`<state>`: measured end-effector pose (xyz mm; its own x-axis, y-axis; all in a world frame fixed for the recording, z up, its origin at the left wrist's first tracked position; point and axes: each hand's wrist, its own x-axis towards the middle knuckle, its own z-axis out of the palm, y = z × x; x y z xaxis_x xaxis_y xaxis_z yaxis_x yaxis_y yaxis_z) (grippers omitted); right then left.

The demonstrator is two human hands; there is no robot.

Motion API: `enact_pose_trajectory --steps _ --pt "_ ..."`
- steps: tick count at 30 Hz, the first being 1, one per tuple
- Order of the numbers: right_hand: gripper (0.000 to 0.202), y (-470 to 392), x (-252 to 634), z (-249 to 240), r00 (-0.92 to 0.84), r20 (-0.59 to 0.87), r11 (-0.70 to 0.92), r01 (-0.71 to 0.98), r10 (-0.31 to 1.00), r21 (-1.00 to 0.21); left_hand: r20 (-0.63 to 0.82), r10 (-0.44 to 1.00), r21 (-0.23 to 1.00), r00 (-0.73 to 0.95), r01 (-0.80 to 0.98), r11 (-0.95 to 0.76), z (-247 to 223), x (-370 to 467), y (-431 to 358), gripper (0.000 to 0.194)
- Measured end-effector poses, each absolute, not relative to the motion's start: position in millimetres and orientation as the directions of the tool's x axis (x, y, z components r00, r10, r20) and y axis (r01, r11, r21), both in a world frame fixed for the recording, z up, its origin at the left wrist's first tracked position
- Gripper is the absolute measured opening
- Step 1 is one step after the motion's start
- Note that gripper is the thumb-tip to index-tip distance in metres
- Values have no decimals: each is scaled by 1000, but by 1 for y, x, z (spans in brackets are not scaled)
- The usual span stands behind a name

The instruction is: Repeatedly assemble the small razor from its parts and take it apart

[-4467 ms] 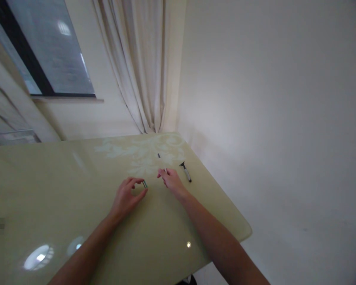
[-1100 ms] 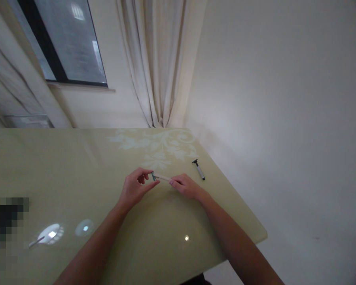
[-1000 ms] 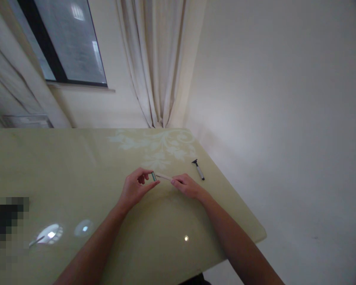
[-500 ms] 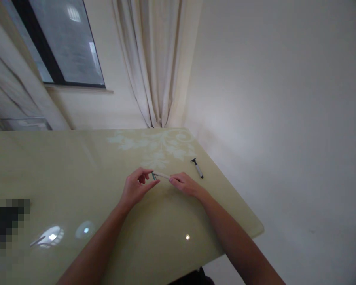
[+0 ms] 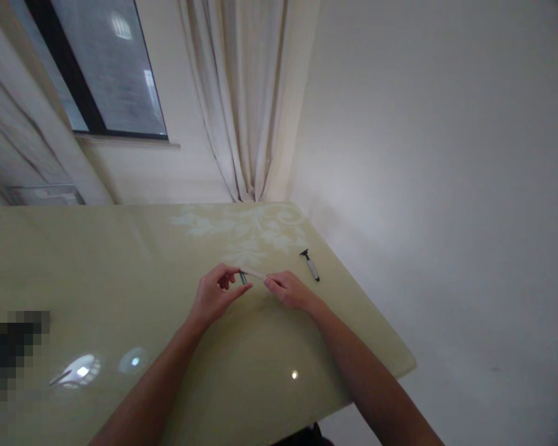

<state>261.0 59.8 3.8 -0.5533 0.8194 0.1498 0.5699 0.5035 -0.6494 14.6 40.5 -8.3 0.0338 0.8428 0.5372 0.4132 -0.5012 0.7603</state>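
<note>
Between my two hands, above the table [image 5: 204, 384], is a razor with a pale handle [image 5: 253, 274] and a small green head [image 5: 243, 278]. My left hand [image 5: 218, 291] pinches the head between thumb and index finger, its other fingers curled. The handle's near end disappears into the closed fingers of my right hand [image 5: 288, 290], thumb on top. Beyond that hand lies a second razor [image 5: 312, 267], with a grey handle and a black head.
The table's right edge runs close to a plain wall [image 5: 437, 186]. Behind the far edge hang a curtain [image 5: 242, 111] and a window [image 5: 111, 68]. A blurred dark object [image 5: 9, 353] sits at the left. Lights reflect in the glossy tabletop.
The green head has turned slightly between my left fingers. Both hands keep their grip; the whole view has shifted a little.
</note>
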Motion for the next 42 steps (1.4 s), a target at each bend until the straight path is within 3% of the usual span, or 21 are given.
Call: enact_pose_trajectory --steps 6,36,42 --pt "45 58 262 6 -583 183 538 525 792 -660 533 845 760 40 416 -499 -7 14 41 37" --pt "43 55 256 7 -503 178 510 666 846 -544 560 828 748 16 422 -513 -7 12 42 36" --pt "44 54 254 5 -562 201 563 601 802 -567 540 842 771 -8 407 -491 -7 11 43 39"
